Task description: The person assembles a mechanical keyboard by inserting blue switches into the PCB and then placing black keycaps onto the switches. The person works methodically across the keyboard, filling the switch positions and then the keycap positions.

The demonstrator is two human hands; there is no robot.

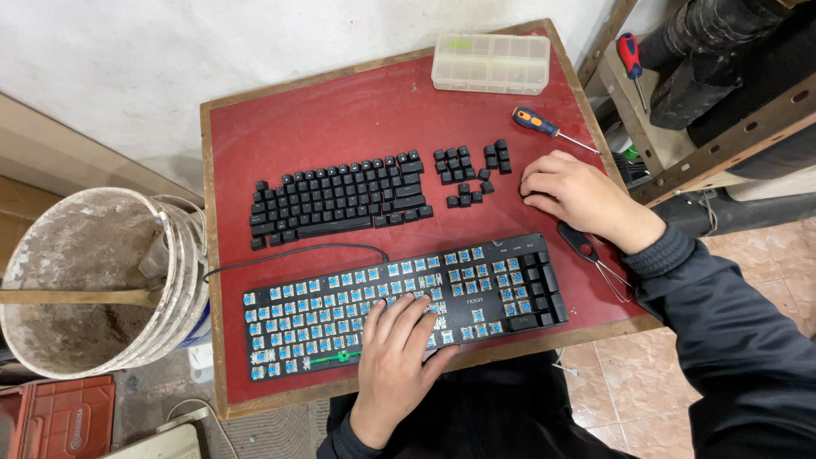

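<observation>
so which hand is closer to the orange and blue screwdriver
Right. The right hand rests on the red tabletop just below the orange and blue screwdriver, not touching it. The left hand lies far off, flat on the stripped keyboard.

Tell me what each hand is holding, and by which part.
Nothing is clearly held. The left hand rests flat on the keyboard, on its bare switches. The right hand is curled on the table beside the loose keycaps; any grasp is hidden.

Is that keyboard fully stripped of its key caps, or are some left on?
Mostly stripped. The keyboard shows bare blue switches nearly everywhere; some black caps remain at its right end.
</observation>
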